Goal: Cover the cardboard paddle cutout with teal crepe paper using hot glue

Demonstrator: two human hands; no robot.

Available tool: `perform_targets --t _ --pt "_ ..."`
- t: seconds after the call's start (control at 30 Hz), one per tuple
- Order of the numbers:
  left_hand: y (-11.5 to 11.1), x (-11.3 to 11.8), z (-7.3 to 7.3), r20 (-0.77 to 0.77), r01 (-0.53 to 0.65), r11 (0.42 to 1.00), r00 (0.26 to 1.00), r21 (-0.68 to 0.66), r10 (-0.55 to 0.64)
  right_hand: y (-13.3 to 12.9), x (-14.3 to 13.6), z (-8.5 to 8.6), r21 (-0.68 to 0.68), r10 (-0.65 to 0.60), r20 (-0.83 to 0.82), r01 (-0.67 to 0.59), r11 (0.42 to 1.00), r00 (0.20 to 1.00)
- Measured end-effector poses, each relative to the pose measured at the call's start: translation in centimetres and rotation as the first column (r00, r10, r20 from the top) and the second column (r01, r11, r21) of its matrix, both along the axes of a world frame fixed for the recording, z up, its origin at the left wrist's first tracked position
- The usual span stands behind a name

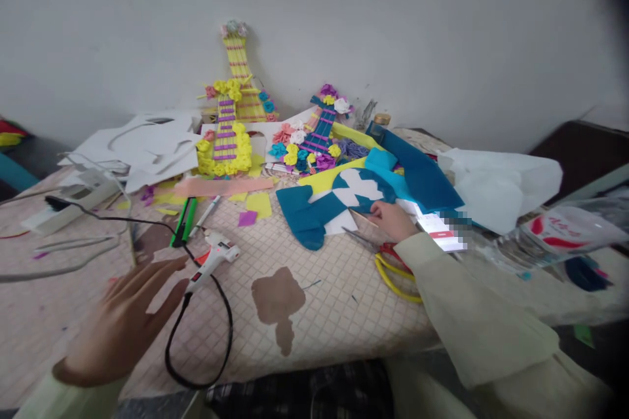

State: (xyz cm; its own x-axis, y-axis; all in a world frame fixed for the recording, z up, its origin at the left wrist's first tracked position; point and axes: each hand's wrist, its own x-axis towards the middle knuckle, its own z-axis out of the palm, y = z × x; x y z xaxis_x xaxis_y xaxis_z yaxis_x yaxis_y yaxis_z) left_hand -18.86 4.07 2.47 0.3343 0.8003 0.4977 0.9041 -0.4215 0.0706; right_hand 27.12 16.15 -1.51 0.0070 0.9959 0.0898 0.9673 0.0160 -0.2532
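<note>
My left hand (pixel 130 314) is spread with nothing in it, over the table's left front part, just left of a white glue gun (pixel 213 262) with a black cable. On the right, my right hand (pixel 392 219) has its fingers closed on a thin stick (pixel 362 216), at the edge of a dark blue cut-out (pixel 314 213) with white shapes (pixel 356 186) on it. Scissors (pixel 388 249) with red handles lie just under my right hand, and a yellow loop (pixel 396 281) is beside them.
Decorated yellow (pixel 226 137) and blue (pixel 319 131) guitar-shaped crafts stand near the wall. A green cutter (pixel 184 222), paper scraps and a power strip (pixel 71 203) are at left. A lit phone (pixel 442 229), a blue sheet (pixel 417 170) and a plastic bottle (pixel 540 236) lie at right.
</note>
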Motion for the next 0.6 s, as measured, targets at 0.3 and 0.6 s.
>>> perform_targets --t 0.3,0.6 --pt "1.2 16.5 1.1 0.021 0.339 0.884 0.936 -0.323 -0.351 -0.2 -1.3 0.2 -0.058 0.076 0.110 -0.070 0.996 0.991" --pt "8.7 19.0 -5.4 -0.022 0.168 0.942 0.983 -0.291 -0.183 -2.2 -0.3 1.0 -0.137 0.075 0.220 -0.045 0.990 0.973"
